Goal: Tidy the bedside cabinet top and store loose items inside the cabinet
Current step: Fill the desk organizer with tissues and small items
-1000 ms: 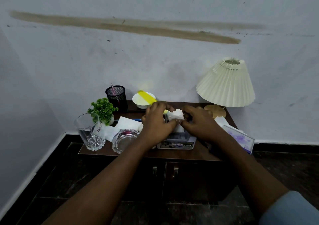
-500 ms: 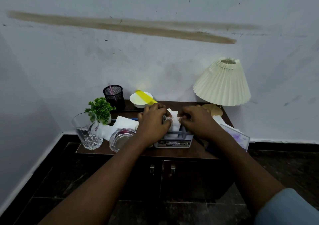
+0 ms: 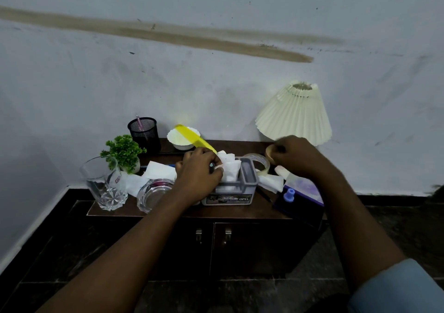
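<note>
The cabinet top (image 3: 240, 213) is dark wood with a dull sheen. The tumbler (image 3: 104, 185) and ashtray (image 3: 153, 193) are clear, glossy cut glass. The pen pot (image 3: 144, 132) is black metal mesh. The organiser box (image 3: 248, 175) is smooth grey plastic, holding white paper tissues (image 3: 230, 172). The comb (image 3: 192, 137) is translucent yellow plastic. The lampshade (image 3: 295, 118) is pleated and matt.

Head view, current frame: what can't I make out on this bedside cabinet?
All in the head view:
1. Left hand: its curled fingers cover whatever it pinches at the grey organiser.
2. Right hand: motion-blurred; holding anything or not is unclear.
3. Lamp: base mostly hidden behind the right hand.
4. Cabinet doors: shut, so the inside is unseen.
5. Organiser label: only "OPEL" readable, rest too small.
</note>
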`<act>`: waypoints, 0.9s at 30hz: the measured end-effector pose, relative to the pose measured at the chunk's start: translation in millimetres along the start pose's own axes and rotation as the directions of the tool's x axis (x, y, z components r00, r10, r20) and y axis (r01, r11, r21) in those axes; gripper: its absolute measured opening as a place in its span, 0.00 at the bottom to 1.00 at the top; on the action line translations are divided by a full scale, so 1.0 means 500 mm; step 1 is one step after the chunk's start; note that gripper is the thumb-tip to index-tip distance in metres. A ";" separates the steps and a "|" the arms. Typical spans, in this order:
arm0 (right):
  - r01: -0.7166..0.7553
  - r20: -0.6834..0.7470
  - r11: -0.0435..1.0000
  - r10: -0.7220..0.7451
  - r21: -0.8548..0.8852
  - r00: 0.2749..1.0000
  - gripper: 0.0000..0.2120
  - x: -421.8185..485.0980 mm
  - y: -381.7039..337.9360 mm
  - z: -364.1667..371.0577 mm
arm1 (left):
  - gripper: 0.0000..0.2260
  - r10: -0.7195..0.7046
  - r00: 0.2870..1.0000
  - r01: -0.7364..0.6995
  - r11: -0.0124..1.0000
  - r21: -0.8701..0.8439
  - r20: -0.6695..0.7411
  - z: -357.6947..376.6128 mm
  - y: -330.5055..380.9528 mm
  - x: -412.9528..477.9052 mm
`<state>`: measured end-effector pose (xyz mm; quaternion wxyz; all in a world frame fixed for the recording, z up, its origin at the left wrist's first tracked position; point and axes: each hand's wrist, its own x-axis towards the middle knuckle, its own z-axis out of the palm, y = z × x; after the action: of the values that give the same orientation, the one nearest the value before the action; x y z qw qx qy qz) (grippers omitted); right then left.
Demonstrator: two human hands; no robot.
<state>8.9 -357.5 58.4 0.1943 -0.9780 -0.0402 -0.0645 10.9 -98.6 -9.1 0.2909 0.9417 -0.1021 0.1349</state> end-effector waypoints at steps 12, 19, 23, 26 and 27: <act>-0.132 0.177 0.973 0.166 -0.189 0.970 0.12 0.002 0.085 0.080 | 0.06 0.004 1.000 -0.004 0.999 -0.049 0.012 -0.010 0.010 -0.007; -0.223 0.111 0.954 0.248 -0.199 0.962 0.14 0.021 0.071 0.137 | 0.10 0.023 1.000 -0.022 0.999 -0.044 0.015 -0.016 0.006 -0.014; -0.199 0.101 0.954 0.226 -0.225 0.969 0.17 0.020 0.076 0.147 | 0.10 0.035 0.999 -0.035 0.999 -0.023 0.017 -0.017 0.006 -0.016; -0.301 0.100 0.927 0.329 -0.222 0.939 0.17 0.030 0.066 0.154 | 0.10 0.036 0.999 -0.036 0.999 -0.006 0.013 -0.018 0.004 -0.016; -0.315 0.091 0.924 0.341 -0.217 0.936 0.17 0.033 0.066 0.156 | 0.10 0.035 0.999 -0.035 0.999 -0.004 0.012 -0.018 0.004 -0.015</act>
<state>37.2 -357.1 -23.2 0.1005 -0.9875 0.1186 0.0275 1.4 -94.3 -3.4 0.2895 0.9400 -0.1207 0.1339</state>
